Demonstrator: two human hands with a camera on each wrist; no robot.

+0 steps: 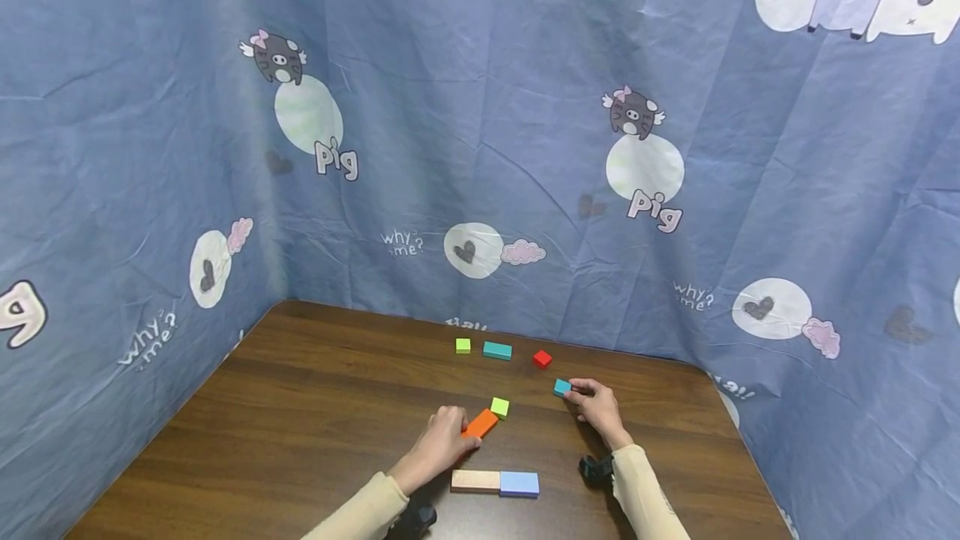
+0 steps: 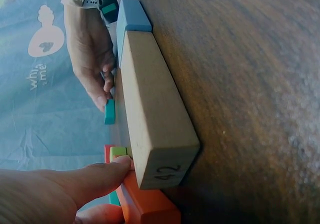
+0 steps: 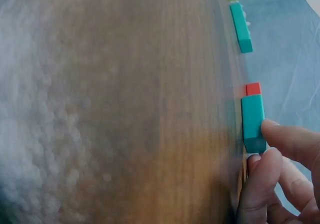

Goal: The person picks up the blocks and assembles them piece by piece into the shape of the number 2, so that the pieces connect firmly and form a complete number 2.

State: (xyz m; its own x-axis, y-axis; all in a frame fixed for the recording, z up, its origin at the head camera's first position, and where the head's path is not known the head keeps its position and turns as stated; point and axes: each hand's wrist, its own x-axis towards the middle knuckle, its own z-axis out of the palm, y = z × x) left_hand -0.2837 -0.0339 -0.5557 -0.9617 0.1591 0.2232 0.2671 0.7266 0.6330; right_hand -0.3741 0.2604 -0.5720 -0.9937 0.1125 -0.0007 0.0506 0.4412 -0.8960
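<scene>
My left hand (image 1: pixel 444 438) grips an orange block (image 1: pixel 481 423) that lies slanted on the table. Its thumb (image 2: pixel 102 180) and a finger bend along the block's sides in the left wrist view. A lime-green cube (image 1: pixel 500 408) sits right at the orange block's far end. Farther right, my right hand (image 1: pixel 597 408) pinches a small teal block (image 1: pixel 562 388) at its near right end. In the right wrist view the index fingertip meets the side of that teal block (image 3: pixel 253 124), with the thumb at its lower end.
Nearest me, a plain wooden block (image 1: pixel 476 482) and a light blue block (image 1: pixel 519 484) lie end to end. Toward the back are a second lime-green block (image 1: pixel 462 346), a longer teal block (image 1: pixel 497 350) and a red block (image 1: pixel 542 359). A blue curtain (image 1: pixel 480 148) hangs behind the table.
</scene>
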